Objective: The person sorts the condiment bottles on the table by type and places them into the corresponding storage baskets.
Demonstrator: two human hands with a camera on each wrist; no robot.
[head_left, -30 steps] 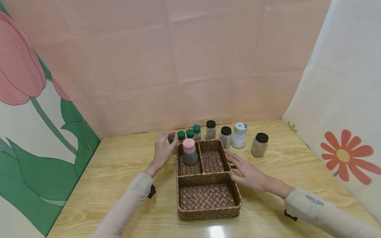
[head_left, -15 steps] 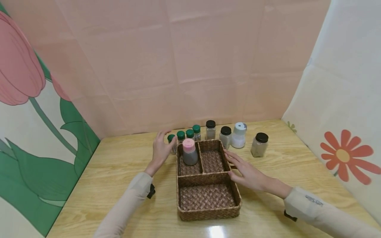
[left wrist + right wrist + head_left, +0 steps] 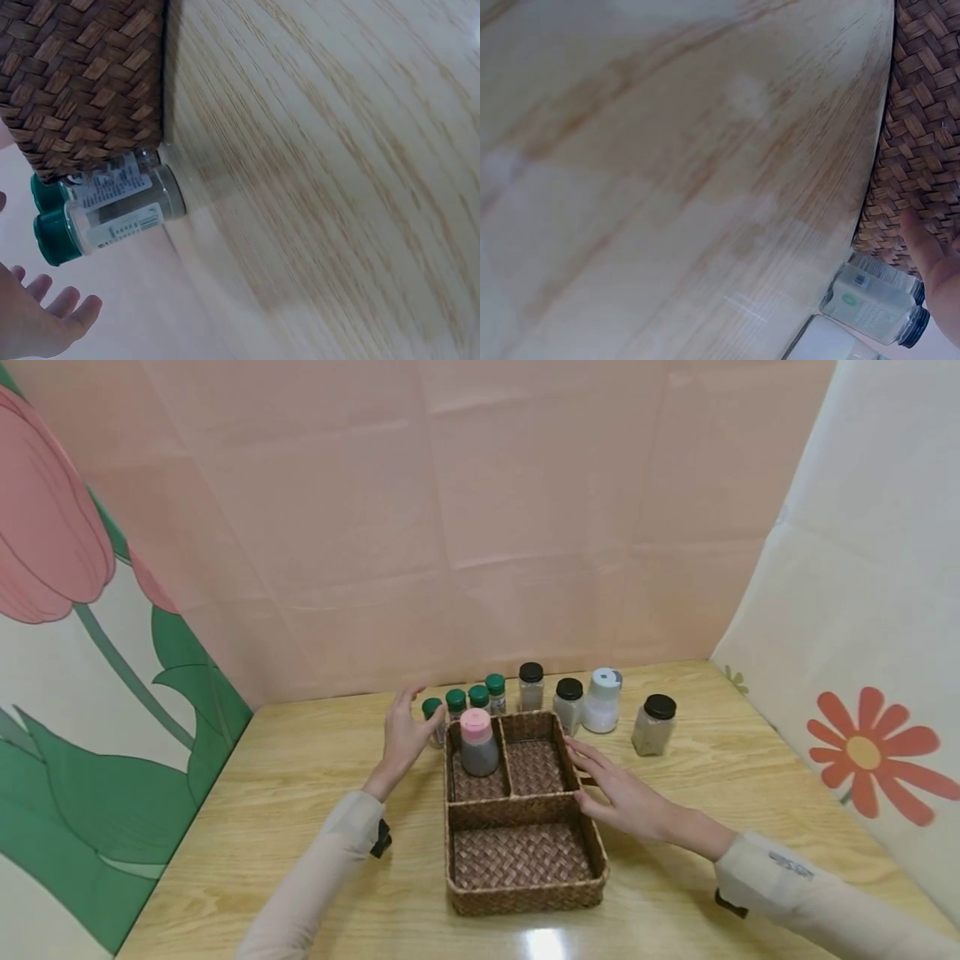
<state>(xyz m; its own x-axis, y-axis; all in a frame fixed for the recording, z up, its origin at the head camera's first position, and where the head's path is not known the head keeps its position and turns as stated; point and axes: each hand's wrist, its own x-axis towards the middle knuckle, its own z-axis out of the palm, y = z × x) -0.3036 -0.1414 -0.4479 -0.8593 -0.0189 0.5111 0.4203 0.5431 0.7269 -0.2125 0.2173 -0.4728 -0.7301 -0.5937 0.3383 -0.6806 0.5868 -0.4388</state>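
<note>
A brown woven basket (image 3: 525, 897) with three compartments stands mid-table. In its back left compartment is a bottle with a pink cap (image 3: 478, 743), upright and dark inside. My left hand (image 3: 405, 735) is held apart from the basket's left side, fingers spread and holding nothing. Just right of it stands a green-capped spice jar (image 3: 432, 722), which the left wrist view shows as a clear labelled jar (image 3: 120, 223) beside the basket wall, apart from the fingers (image 3: 64, 304). My right hand (image 3: 622, 793) rests on the basket's right side, its fingers (image 3: 922, 244) touching the weave.
Several green-capped jars (image 3: 495, 693) line up behind the basket. Black-capped jars (image 3: 531, 689) and a white bottle (image 3: 602, 703) stand to their right. Another black-capped jar (image 3: 654, 727) stands farther right. A pink backdrop (image 3: 487, 527) closes off the table's back edge.
My left hand has drawn slightly left, away from the green-capped jar, leaving it standing alone in view. The right hand and the basket have stayed in place.
</note>
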